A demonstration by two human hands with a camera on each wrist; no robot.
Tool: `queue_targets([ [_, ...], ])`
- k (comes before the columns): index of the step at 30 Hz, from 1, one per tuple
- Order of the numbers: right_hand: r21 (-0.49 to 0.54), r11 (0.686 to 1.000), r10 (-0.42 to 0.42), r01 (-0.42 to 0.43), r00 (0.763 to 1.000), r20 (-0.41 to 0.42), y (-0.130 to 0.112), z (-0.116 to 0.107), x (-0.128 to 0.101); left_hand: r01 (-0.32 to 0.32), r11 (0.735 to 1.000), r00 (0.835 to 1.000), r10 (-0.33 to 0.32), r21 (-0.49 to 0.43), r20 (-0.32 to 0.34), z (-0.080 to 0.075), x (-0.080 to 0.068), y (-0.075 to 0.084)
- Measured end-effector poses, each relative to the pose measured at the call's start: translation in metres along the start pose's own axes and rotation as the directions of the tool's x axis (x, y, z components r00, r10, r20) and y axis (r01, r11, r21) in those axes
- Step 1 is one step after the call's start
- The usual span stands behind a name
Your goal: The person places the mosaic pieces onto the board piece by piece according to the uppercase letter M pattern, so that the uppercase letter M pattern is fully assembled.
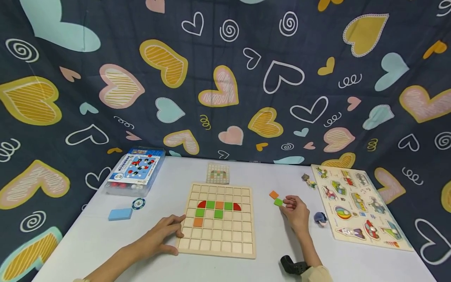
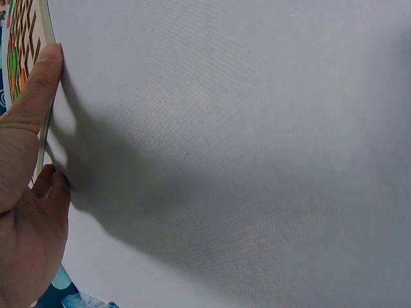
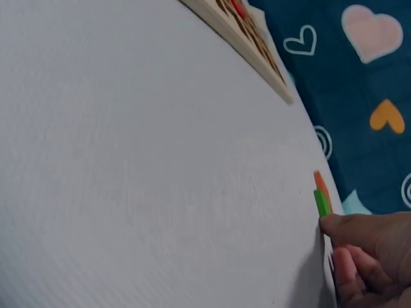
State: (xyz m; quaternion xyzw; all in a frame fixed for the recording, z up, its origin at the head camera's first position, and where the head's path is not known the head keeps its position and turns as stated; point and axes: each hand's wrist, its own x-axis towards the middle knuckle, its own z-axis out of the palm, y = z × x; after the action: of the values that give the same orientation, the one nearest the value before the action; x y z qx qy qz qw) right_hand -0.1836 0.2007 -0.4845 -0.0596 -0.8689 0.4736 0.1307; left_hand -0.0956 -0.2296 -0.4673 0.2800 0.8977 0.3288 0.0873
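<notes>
In the head view a wooden grid board [image 1: 225, 246] lies on the table, with red, green and orange tiles in several of its cells. My left hand [image 1: 163, 235] rests against the board's left edge. Its thumb [image 2: 45, 80] touches that edge in the left wrist view. To the right of the board, my right hand [image 1: 297, 213] pinches a green square tile [image 1: 278, 201] at its near side. An orange square tile [image 1: 273, 194] lies just beyond the green one. In the right wrist view the thumb meets the green tile [image 3: 322, 203]; the fingertips behind it are hidden.
A small pattern card [image 1: 217, 174] lies behind the board. At left are a molecule-model box [image 1: 132, 172], a round chip [image 1: 138, 203] and a blue block [image 1: 120, 214]. A picture puzzle [image 1: 356, 207] and two small figures [image 1: 320, 218] are at right. A patterned cloth stands behind.
</notes>
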Motion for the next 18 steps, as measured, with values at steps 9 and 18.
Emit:
queue_targets([
  [9, 0.03, 1.0, -0.003, -0.001, 0.993, 0.114, 0.004, -0.014, 0.006, -0.01, 1.0, 1.0, 0.01, -0.001, -0.003, 0.001, 0.001, 0.001],
  [18, 0.222, 0.973, 0.012, -0.068, 0.97, 0.243, -0.007, -0.015, -0.011, -0.023, 1.0, 1.0, 0.024, 0.02, -0.011, 0.0, 0.001, 0.001],
])
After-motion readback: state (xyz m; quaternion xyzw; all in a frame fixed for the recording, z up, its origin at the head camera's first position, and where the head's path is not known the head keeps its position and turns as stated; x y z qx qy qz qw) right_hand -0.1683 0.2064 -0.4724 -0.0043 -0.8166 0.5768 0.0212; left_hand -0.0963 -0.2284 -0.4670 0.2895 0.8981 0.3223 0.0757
